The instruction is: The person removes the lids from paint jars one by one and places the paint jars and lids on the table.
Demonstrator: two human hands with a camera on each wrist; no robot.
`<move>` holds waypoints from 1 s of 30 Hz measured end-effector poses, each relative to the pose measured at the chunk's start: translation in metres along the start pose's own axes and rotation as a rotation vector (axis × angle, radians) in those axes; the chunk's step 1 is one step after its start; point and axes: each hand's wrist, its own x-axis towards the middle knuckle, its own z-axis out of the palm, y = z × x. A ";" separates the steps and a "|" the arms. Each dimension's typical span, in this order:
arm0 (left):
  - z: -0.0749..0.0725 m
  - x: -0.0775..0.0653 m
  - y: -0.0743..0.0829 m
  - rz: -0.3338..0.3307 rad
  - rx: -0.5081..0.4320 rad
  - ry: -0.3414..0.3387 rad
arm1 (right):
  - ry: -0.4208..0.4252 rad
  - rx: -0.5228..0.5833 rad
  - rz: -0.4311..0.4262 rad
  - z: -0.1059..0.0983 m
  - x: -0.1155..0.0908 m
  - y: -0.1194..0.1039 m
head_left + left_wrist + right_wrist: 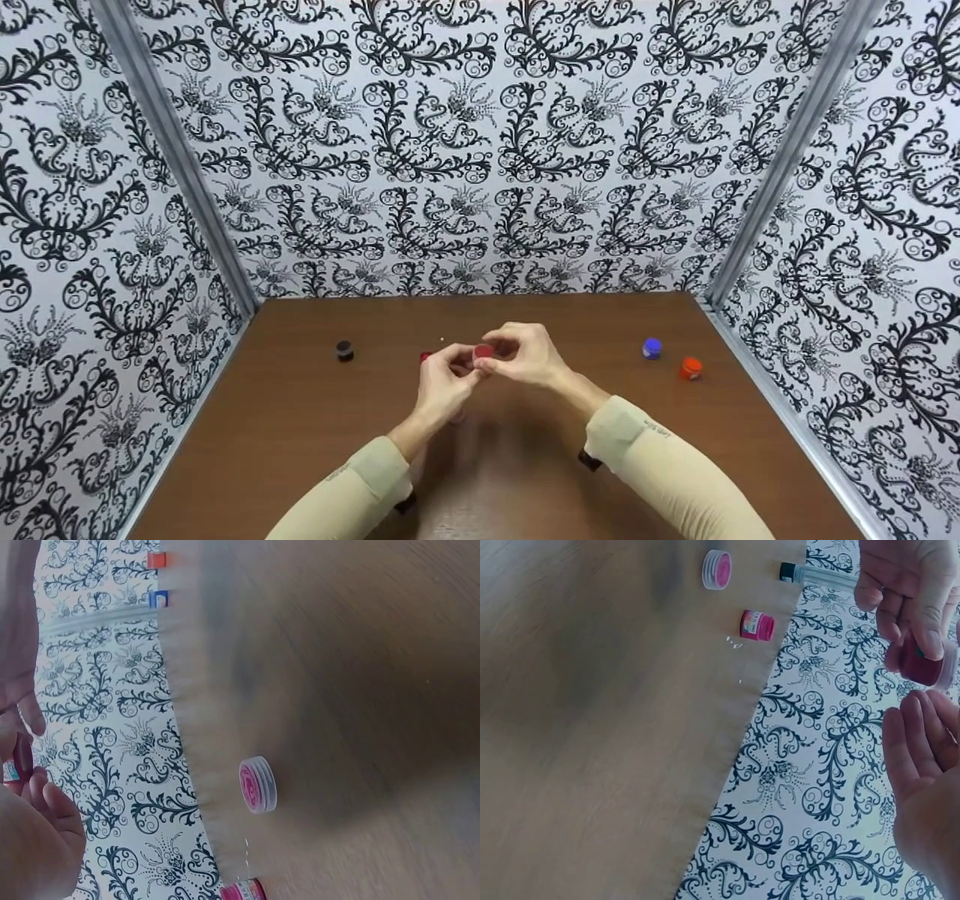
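Observation:
In the head view, my left hand [444, 382] holds a small dark red paint jar [484, 351] above the table. The left thumb presses on the jar's side in the right wrist view, where one end of the jar [922, 664] looks translucent. My right hand [531, 356] is close against the jar, thumb at its edge; in the right wrist view, the right hand [930, 780] has its fingers extended just beside it. A round clear lid with pink inside [259, 784] lies on the table below. Behind it is a pink paint jar [757, 625].
A black-topped jar [344, 350] stands at the left of the brown table [300, 442]. Blue [652, 348] and orange [691, 368] jars are at the right. Small white bits [735, 643] lie near the pink jar. Patterned walls [465, 150] enclose the back and sides.

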 end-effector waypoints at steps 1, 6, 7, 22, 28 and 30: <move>0.000 0.000 0.000 -0.002 -0.003 0.005 | 0.017 -0.009 0.014 0.000 -0.001 0.000; 0.002 -0.001 0.001 -0.012 -0.008 0.025 | 0.079 -0.023 0.031 0.001 -0.003 0.001; 0.003 -0.001 0.001 -0.015 -0.009 0.027 | 0.085 -0.015 0.034 0.001 -0.004 0.001; 0.001 0.002 0.003 0.029 0.035 -0.032 | 0.063 0.079 -0.001 -0.006 -0.006 -0.001; 0.001 0.003 0.006 0.043 -0.006 -0.099 | 0.025 0.118 0.007 -0.010 -0.007 -0.002; 0.001 0.003 0.007 0.046 -0.018 -0.117 | 0.020 0.141 0.007 -0.010 -0.007 0.000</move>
